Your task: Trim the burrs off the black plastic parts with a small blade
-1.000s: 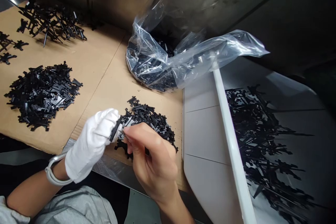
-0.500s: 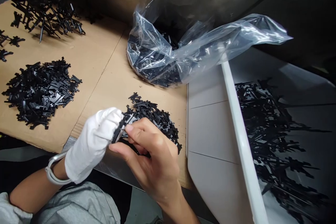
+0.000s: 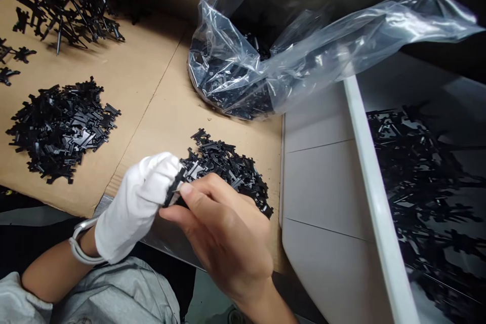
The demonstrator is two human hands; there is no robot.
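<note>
Gloved left hand (image 3: 136, 207) and bare right hand (image 3: 224, 233) are both pinching one black plastic part (image 3: 173, 188), with the loose pile of parts (image 3: 228, 174) just past them at 12 o'clock, kept handy for easy reach.

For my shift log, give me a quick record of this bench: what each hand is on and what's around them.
Left hand: white cotton glove, pinching a black plastic part
Right hand: bare, thumb and fingers on the same part
Nearest pile: loose black plastic parts on a cardboard sheet
Other piles: a flat pile to the left, a tangled heap behind it
Bag: clear plastic bag holding more black parts
Right side: white tray with black parts
</note>
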